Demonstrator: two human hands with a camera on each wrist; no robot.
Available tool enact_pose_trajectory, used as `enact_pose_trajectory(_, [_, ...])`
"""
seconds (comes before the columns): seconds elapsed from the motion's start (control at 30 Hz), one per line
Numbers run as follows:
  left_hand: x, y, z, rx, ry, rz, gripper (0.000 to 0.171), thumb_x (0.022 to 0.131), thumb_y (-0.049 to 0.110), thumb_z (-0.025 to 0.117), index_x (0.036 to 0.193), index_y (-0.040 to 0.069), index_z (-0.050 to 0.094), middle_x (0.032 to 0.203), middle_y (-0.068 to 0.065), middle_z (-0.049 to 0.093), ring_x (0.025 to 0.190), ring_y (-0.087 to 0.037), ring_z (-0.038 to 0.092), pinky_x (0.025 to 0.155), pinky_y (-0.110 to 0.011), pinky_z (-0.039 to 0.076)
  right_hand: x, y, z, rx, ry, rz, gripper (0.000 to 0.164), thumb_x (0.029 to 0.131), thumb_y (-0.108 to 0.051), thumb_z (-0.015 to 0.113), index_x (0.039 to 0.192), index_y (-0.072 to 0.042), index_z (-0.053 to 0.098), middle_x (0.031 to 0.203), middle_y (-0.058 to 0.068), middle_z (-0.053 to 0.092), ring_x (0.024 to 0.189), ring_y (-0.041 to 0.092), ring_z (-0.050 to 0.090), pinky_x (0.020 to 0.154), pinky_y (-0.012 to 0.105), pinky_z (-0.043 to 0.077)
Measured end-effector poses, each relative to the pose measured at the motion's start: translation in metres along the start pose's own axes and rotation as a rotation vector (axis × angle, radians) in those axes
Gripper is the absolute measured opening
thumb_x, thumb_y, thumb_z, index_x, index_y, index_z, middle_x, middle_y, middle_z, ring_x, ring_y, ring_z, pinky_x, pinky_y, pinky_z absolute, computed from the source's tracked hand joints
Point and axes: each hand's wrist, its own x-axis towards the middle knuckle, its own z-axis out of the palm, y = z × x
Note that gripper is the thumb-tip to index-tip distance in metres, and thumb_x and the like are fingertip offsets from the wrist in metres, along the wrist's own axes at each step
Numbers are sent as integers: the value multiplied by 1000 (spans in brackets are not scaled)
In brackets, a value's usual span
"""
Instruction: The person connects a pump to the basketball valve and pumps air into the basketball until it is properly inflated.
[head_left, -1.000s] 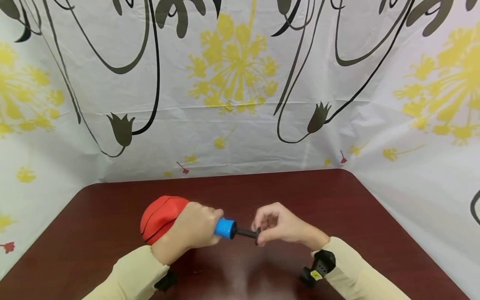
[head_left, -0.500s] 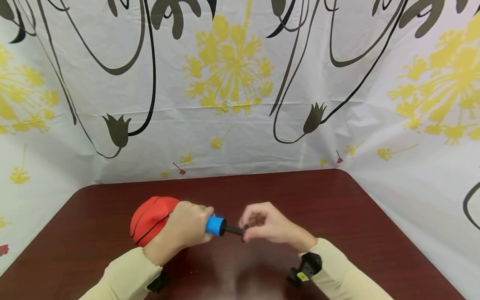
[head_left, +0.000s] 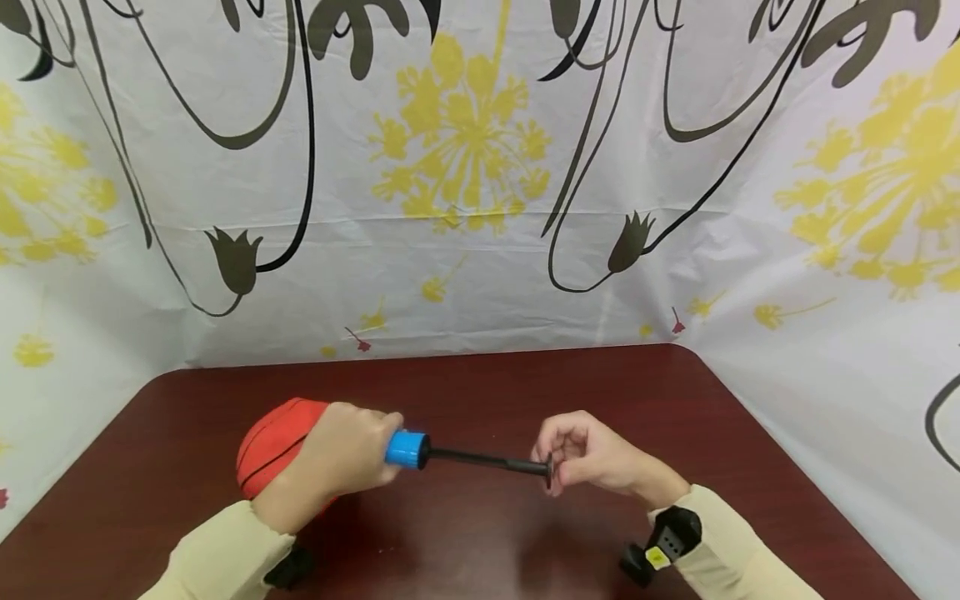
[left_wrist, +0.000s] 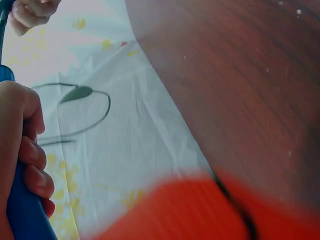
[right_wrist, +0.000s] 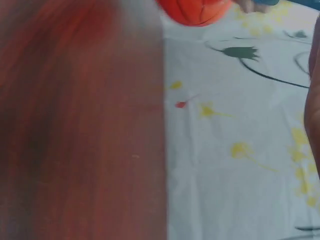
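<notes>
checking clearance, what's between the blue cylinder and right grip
In the head view, a thin straight black rod runs from the blue cylinder to the right grip.

In the head view the table (head_left: 480, 379) is filling the lower half of the frame, and the sheet (head_left: 480, 292) is hanging behind it and along both sides. Left of centre, the ball (head_left: 272, 446) is showing just left of the left hand (head_left: 341, 450), partly behind it. The pump (head_left: 407, 449) is jutting rightward from that hand's grip, its rod (head_left: 483, 458) reaching across over the table to the handle (head_left: 550, 472), which the right hand (head_left: 588, 454) is pinching right of centre. A wrist device (head_left: 678, 533) is sitting below the right hand, lower right.
</notes>
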Motion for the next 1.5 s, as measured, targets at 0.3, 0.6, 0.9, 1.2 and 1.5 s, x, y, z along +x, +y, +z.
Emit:
enact_pose_trajectory(0.3, [20, 25, 3, -19, -85, 30, 30, 57, 30, 71, 62, 14, 46, 49, 6, 40, 40, -7, 34, 39, -22, 29, 27, 11, 17, -475, 49, 20, 17, 76, -12, 66, 80, -1, 53, 76, 13, 54, 65, 6, 52, 50, 25, 47])
enact_pose_trajectory(0.6, [13, 21, 3, -81, -86, 35, 26, 60, 29, 69, 64, 14, 47, 50, 7, 43, 40, -5, 35, 38, -21, 27, 8, 1, 15, -271, 76, 54, 19, 78, -4, 64, 81, 8, 50, 80, 2, 61, 66, 6, 59, 53, 28, 50])
enact_pose_trajectory(0.9, [2, 17, 5, -86, -111, 18, 27, 60, 28, 69, 64, 13, 47, 50, 6, 43, 40, -5, 35, 39, -20, 30, -8, -4, 3, -221, -61, 25, 24, 81, -11, 60, 80, 8, 47, 71, 18, 54, 71, 6, 59, 53, 28, 50])
enact_pose_trajectory(1.2, [16, 32, 3, -92, -84, 66, 28, 57, 27, 69, 60, 15, 44, 48, 7, 36, 39, -5, 31, 39, -20, 27, 26, 10, 26, -446, 45, 50, 14, 77, -9, 64, 79, 0, 53, 73, 20, 53, 63, 5, 53, 48, 26, 47])
enact_pose_trajectory(1.5, [7, 13, -1, -79, -103, 42, 27, 59, 29, 69, 62, 15, 45, 49, 8, 42, 40, -5, 35, 38, -21, 28, -2, -4, 7, -149, -44, 13, 26, 79, -8, 63, 80, 10, 46, 78, 14, 58, 75, 8, 60, 56, 26, 50])
